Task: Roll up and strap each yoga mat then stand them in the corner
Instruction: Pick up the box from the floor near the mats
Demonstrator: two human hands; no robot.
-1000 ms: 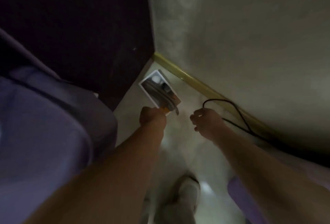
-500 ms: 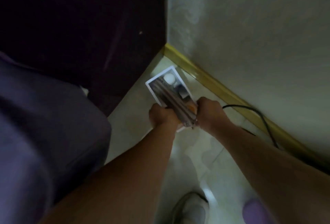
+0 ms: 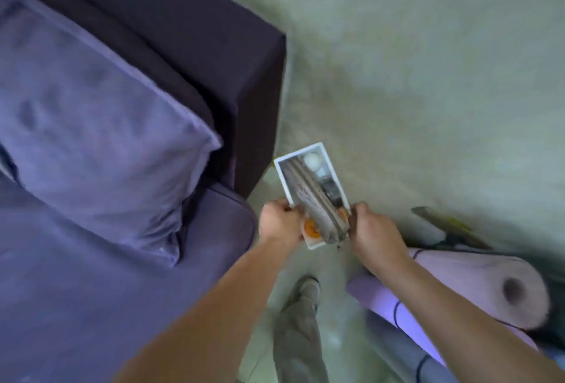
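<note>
— Right, nearest first: what's down by your feet?

— Your trouser leg and shoe (image 3: 308, 286) on the pale floor (image 3: 275, 330). Just to your right, three rolled yoga mats lie on their sides, pressed together. The grey mat (image 3: 394, 343) is closest to you. The lilac mat (image 3: 379, 294) with a dark strap round it comes next. The pink mat (image 3: 470, 275) is furthest, its spiral end showing on the right.

— And your hands?

— Both are holding something. Your left hand (image 3: 279, 223) curls round the near left edge of a white tray (image 3: 299, 154). Your right hand (image 3: 374, 229) grips the near right corner, its fingers closed against the tray and the grey-brown bundle (image 3: 318, 205) lying lengthwise inside.

— Anything else in that tray?

— An orange disc (image 3: 310, 226) at your end and a white ball (image 3: 313, 161) at the far end. There are also some small dark pieces, too blurred to name.

— And beyond?

— On your left there's a purple sofa (image 3: 91, 291) with a cushion (image 3: 91, 113), and its dark armrest (image 3: 244, 61) reaches close to the tray's far corner. Behind everything is the pale wall (image 3: 428, 77).
</note>
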